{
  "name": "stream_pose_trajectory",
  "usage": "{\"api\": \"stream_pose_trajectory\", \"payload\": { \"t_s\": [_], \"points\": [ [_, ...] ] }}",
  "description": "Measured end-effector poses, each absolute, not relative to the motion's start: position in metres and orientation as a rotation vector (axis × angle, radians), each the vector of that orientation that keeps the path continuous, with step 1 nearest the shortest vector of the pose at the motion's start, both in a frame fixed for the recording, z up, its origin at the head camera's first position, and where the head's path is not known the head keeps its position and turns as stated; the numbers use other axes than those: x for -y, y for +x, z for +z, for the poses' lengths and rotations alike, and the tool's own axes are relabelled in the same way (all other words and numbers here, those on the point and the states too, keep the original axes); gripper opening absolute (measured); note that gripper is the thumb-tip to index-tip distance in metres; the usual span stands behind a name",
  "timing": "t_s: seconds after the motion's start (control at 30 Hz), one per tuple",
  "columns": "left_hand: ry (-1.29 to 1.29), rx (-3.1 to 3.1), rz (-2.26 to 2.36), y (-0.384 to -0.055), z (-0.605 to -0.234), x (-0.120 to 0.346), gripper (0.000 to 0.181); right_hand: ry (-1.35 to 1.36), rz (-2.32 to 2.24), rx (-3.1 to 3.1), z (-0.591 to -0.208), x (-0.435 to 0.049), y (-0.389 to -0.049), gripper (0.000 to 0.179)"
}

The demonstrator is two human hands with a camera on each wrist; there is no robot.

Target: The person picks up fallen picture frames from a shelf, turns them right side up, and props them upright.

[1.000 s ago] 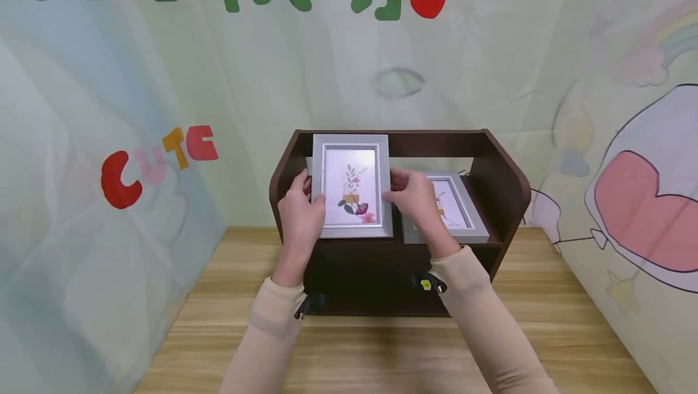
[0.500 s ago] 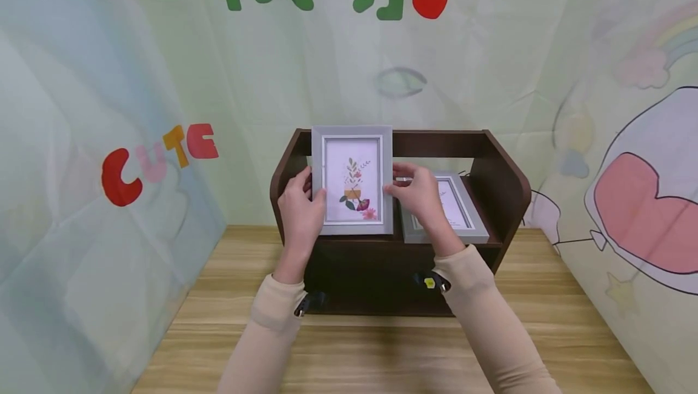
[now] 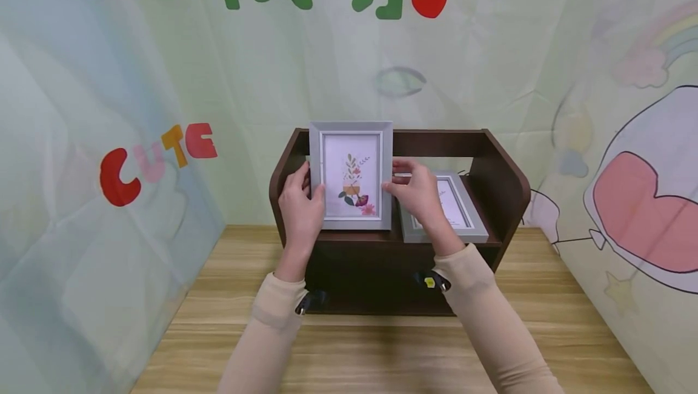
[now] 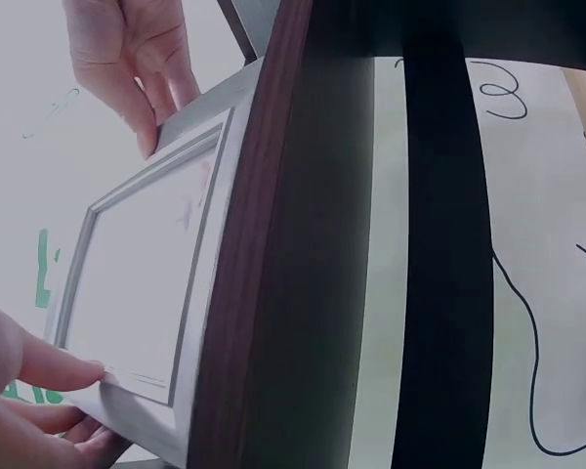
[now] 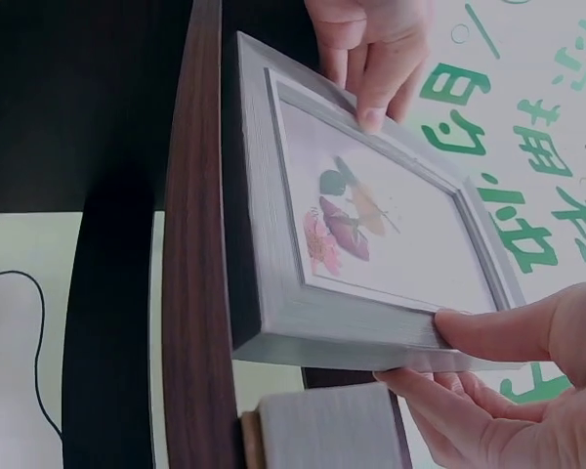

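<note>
A silver-grey picture frame (image 3: 351, 224) with a flower print stands nearly upright on the left part of the dark brown shelf's top board. My left hand (image 3: 301, 209) grips its left side, thumb on the front and fingers behind. On the opposite side my right hand (image 3: 417, 191) pinches the edge the same way, as the right wrist view shows with the thumb (image 5: 498, 332) on the front face. The frame's lower edge is right at the shelf board (image 4: 249, 244) in the left wrist view. A second grey picture frame (image 3: 477, 224) lies face up to the right, partly behind my right forearm.
The dark brown shelf (image 3: 507, 182) has raised side panels and a back rail (image 3: 436, 142). It stands on a wood-grain table (image 3: 218, 321). Printed fabric (image 3: 262, 66) with letters and drawings hangs behind and at both sides.
The held picture frame has tipped more upright and its top edge has risen above the back rail. Both hands moved slightly up with it. The second frame stayed put.
</note>
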State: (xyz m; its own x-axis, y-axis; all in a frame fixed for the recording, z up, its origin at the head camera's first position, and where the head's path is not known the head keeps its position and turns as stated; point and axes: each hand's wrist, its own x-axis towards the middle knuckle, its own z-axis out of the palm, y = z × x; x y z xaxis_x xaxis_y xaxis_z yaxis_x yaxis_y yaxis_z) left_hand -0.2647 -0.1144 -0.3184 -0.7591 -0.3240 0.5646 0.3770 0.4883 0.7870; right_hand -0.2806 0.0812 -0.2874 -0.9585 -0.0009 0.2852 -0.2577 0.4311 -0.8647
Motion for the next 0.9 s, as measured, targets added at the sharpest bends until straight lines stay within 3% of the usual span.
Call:
{"api": "stream_pose_trajectory", "payload": {
  "t_s": [0.9],
  "points": [
    [-0.082, 1.945, -1.330, -0.2681, -0.3182, 0.1109, 0.037, 0.273, 1.493, 2.348, -0.2888, -0.0787, -0.2793, 0.045]
  ]
}}
